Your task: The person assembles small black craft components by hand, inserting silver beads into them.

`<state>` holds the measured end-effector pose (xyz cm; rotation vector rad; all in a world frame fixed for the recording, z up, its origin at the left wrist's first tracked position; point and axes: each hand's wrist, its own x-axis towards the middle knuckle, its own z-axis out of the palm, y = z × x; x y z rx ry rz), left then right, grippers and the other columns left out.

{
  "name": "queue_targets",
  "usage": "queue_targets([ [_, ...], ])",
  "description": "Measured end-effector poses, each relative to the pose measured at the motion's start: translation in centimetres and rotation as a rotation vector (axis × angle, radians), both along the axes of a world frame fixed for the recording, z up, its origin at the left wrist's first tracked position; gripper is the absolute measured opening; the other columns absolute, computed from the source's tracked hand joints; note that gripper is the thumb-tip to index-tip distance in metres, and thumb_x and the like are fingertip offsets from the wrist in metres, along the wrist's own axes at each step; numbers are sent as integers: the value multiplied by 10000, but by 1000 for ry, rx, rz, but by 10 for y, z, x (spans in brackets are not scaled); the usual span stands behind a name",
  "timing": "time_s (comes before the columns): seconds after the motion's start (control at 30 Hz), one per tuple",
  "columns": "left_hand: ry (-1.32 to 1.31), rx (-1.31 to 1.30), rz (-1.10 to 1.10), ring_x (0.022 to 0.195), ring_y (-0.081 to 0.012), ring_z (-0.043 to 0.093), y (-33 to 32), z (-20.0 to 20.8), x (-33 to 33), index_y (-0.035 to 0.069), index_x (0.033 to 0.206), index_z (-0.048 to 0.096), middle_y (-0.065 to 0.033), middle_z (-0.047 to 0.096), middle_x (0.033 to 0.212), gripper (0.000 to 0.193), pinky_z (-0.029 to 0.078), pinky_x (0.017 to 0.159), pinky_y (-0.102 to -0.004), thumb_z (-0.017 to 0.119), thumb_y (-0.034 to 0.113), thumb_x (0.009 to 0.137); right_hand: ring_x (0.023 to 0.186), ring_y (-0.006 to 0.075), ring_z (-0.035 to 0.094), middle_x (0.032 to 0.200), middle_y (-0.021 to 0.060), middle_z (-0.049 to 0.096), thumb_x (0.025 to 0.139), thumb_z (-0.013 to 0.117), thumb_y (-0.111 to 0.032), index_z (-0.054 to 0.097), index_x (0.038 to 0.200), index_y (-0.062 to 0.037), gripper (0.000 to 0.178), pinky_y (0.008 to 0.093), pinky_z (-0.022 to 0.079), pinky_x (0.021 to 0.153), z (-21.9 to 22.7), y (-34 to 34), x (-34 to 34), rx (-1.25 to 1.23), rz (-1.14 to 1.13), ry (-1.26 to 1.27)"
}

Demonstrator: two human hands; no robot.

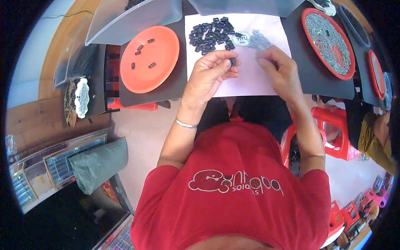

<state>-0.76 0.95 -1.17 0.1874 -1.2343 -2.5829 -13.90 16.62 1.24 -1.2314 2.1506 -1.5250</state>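
My left hand (214, 71) pinches a small black plastic piece (233, 61) between thumb and fingers, above a white sheet (250, 85). To its right, my right hand (280, 68) has thumb and forefinger pressed together at the near edge of a small pile of silvery metal bits (259, 41). Whatever lies in that pinch is too small to make out. Beyond my left hand, many loose black pieces (208, 35) are heaped on the sheet. The two hands are apart.
An orange-red plate (143, 79) with several black pieces stands left of the sheet. At the right, a similar plate (310, 33) holds silvery metal bits. Clear plastic bins (133, 23) line the back. Another person's arm (381, 129) shows at far right, near a red stool (339, 133).
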Motion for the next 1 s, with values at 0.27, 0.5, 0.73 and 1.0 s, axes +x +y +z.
queue_targets([
  [0.27, 58, 161, -18, 804, -174, 615, -2, -1, 0, 17, 1007, 564, -123, 620, 913, 169, 530, 719, -300, 580, 48, 842, 738, 109, 542, 793, 58, 610, 813, 591, -103, 621, 870, 10, 130, 253, 436, 678, 7, -16, 16, -21, 123, -237],
  [0.5, 127, 247, -45, 785, -153, 600, -3, -7, 1, 59, 977, 571, -83, 618, 893, 147, 486, 715, -281, 601, 62, 833, 734, 74, 534, 781, 17, 615, 833, 592, -126, 627, 872, 7, 143, 228, 438, 668, 3, -23, 26, -99, 133, -417],
  [0.73, 91, 217, 30, 795, -152, 608, 0, -4, 1, 29, 1041, 578, -75, 627, 898, 212, 507, 728, -289, 597, 47, 831, 745, 80, 544, 787, 28, 620, 841, 582, -117, 624, 886, 13, 143, 232, 443, 677, 4, -24, 29, -103, 125, -354],
  [1.0, 115, 197, 31, 776, -168, 629, 0, -6, 3, 18, 1027, 593, -87, 642, 867, 205, 521, 742, -300, 602, 32, 823, 744, 107, 570, 797, 63, 629, 816, 603, -100, 621, 869, 19, 131, 246, 454, 671, 3, -26, 31, -97, 87, -282],
])
